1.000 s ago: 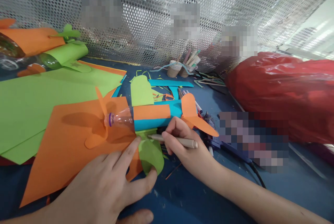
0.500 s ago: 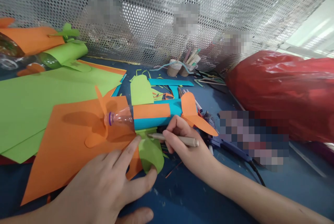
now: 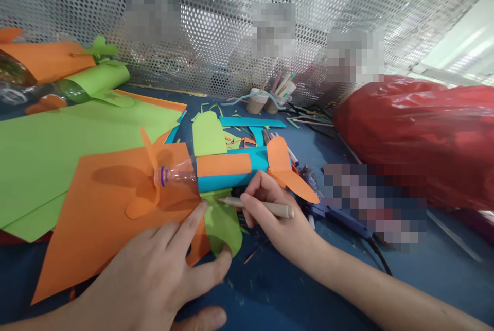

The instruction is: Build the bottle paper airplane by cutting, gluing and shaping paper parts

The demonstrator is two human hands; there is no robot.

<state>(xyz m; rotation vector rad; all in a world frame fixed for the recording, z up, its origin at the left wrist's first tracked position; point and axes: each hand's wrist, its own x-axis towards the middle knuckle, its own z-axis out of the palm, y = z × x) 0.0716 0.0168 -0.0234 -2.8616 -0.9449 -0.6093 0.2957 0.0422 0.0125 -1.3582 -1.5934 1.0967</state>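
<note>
Bottle plane (image 3: 224,183) lies on its side mid-desk (image 3: 270,290), cap to the left, with orange blades (image 3: 135,210) at its neck over an orange sheet (image 3: 96,192). Next comes the left hand (image 3: 154,269), fingers spread wide, two of them touching the green wing (image 3: 224,223) on the near side. Right of that, the right hand (image 3: 270,207) holds a pen (image 3: 280,210) between narrow fingers, its tip at the wing close to the body. Over the last second, hands and pen have barely moved; only the lower orange tail fin (image 3: 299,184), furthest right, seems slightly shifted leftward. That suggests the pen work is staying at one spot, with the wing kept steady.
</note>
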